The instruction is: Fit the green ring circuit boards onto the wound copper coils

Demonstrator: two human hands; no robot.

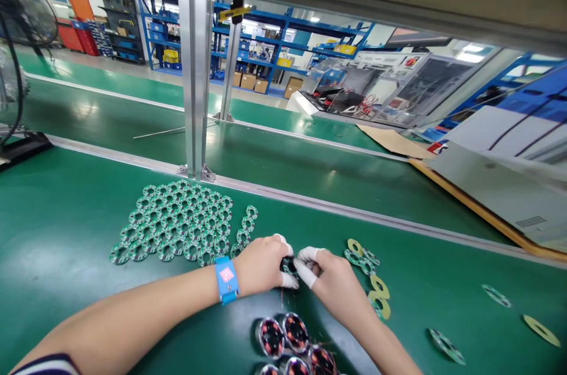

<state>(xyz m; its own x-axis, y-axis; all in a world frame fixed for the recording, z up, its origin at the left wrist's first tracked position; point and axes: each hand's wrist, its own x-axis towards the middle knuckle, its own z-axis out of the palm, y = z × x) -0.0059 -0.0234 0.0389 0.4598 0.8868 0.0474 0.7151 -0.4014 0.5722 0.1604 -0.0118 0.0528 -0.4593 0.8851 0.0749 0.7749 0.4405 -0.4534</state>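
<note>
My left hand (264,263), with white finger cots and a blue wrist strap (227,280), grips a small dark round part (289,266), seemingly a motor stator with thin wires hanging below it. My right hand (332,277), also in white finger cots, pinches at that part's right side; whatever lies between its fingertips is hidden. Just below the hands stand several round metal motor stators (271,336) with copper windings. Left of my hands, many green ring-shaped circuit boards (179,221) lie in rows, with a short separate line of rings (248,224) beside them.
Right of my right hand lies a loose cluster of green and yellow rings (379,286). Farther right are single green rings (446,345) and a yellow ring (541,330). A metal post (195,68) rises from the bench's back rail (310,202). A fan (22,150) stands far left.
</note>
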